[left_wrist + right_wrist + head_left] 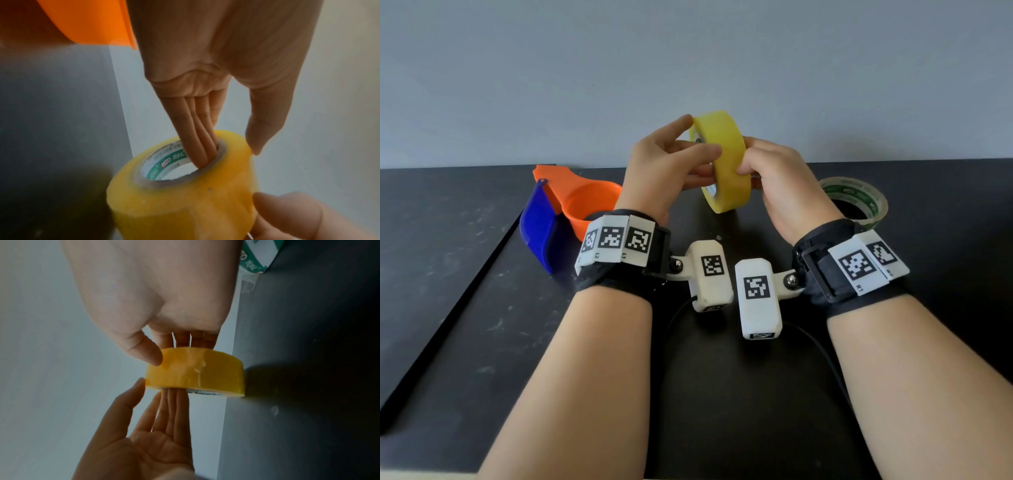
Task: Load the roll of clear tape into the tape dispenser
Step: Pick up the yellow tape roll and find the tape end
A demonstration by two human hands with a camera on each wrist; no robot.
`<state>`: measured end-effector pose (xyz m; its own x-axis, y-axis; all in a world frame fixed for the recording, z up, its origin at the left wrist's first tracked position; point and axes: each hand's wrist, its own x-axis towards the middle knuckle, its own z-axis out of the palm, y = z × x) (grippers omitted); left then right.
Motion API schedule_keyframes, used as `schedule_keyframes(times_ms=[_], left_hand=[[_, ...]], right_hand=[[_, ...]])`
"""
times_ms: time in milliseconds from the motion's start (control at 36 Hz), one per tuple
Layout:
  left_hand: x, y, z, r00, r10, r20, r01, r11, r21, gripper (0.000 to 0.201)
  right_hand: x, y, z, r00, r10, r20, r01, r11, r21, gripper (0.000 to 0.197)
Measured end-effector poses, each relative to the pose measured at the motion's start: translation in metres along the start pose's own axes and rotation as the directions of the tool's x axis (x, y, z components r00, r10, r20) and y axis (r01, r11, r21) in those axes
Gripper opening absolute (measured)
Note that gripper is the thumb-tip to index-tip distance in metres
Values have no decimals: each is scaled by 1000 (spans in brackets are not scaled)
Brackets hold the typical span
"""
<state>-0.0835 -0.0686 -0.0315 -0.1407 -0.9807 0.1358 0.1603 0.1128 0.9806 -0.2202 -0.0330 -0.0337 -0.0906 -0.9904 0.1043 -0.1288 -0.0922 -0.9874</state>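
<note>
The roll of clear tape (729,164), yellowish with a green-printed core, is held upright in the air above the black table (482,308), between both hands. My left hand (698,150) has its fingers (201,142) pushed into the core, and its thumb tip touches the outer rim. My right hand (750,168) pinches the roll (195,374) from the other side, with its thumb (148,352) on the outer tape surface and its fingers behind. The orange and blue tape dispenser (582,205) lies on the table to the left, behind my left wrist, with nothing in its round well.
A second, nearly used-up tape roll (873,209) with a green-printed core lies flat on the table to the right of my right hand. A grey wall rises behind the table's far edge. The table's left edge runs diagonally at the lower left.
</note>
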Motion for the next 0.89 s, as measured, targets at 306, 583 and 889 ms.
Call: schedule_keyframes(times_ms=[306,583,889], left_hand=[[1,0,-1,998,-8,-63,5,998,-56,58],[-1,-1,3,999,8,44,-12,995,103,64],[1,-3,2,1000,10,6,-10,999,42,71]], right_hand=[[-3,-1,1,1000,-5,-11,4,1000,-27,40],[0,1,-1,999,-25,-36,23,999,-47,30],[3,1,4,993,33,-115,-39,998,-50,28]])
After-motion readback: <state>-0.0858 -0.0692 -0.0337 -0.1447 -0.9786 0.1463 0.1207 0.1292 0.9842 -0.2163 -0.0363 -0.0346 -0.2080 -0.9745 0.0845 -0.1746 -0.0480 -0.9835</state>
